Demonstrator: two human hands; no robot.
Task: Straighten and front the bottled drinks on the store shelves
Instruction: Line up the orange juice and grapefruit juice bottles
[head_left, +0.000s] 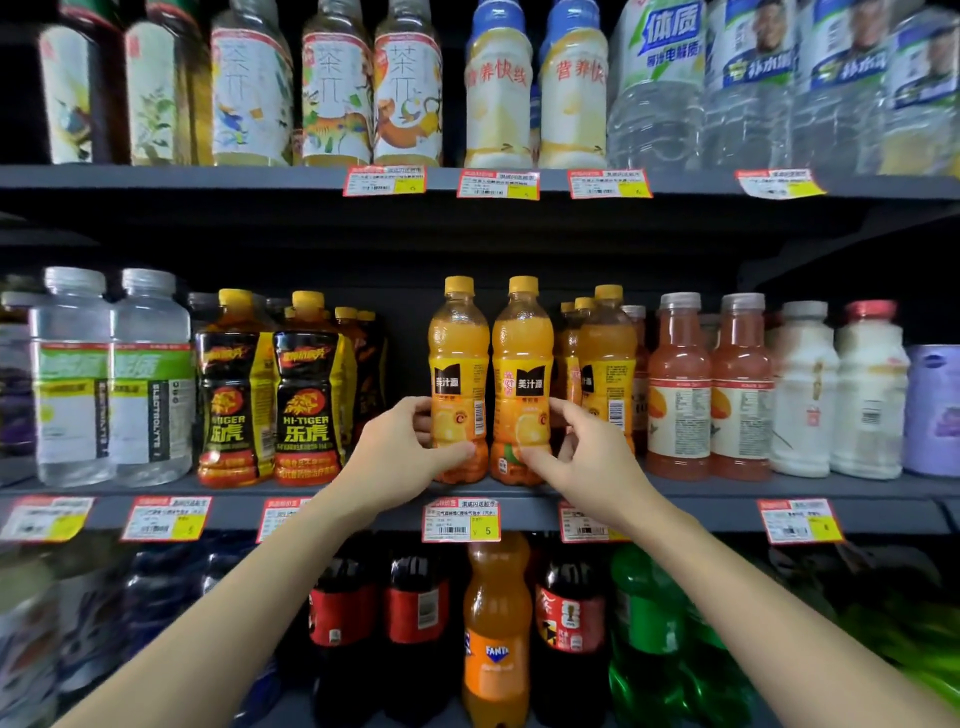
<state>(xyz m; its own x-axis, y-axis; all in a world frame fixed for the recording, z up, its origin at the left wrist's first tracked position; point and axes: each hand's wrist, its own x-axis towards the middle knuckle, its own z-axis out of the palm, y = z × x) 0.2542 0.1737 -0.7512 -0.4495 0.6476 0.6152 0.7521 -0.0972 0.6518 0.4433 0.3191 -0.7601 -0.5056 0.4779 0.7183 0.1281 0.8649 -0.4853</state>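
- Orange juice fills the two yellow-capped bottles at the front edge of the middle shelf (675, 499). They stand upright, side by side and touching, directly above a price tag (461, 519).
- The left hand (402, 447) grips the left bottle (458, 374) low on its body, with the thumb across the front and the fingers curled round the far side. A low grip probably lets the bottle be twisted or slid without tipping.
- The right hand (582, 452) grips the right bottle (522, 374) in the same way, with the thumb on the front near the base and the fingers curled round the right side.
- Both labels face roughly outward. The step in hand is judged to be squaring the pair to the shelf edge.
- The spare juice bottles (605, 364) to the right appear to be set further back, so that row is probably not yet fronted.
- The energy drinks (306, 395) to the left stand apart from the pair, which leaves a dark gap in the facing.
- Caution: the bases sit near the shelf lip, so a forward pull could carry a bottle over it.
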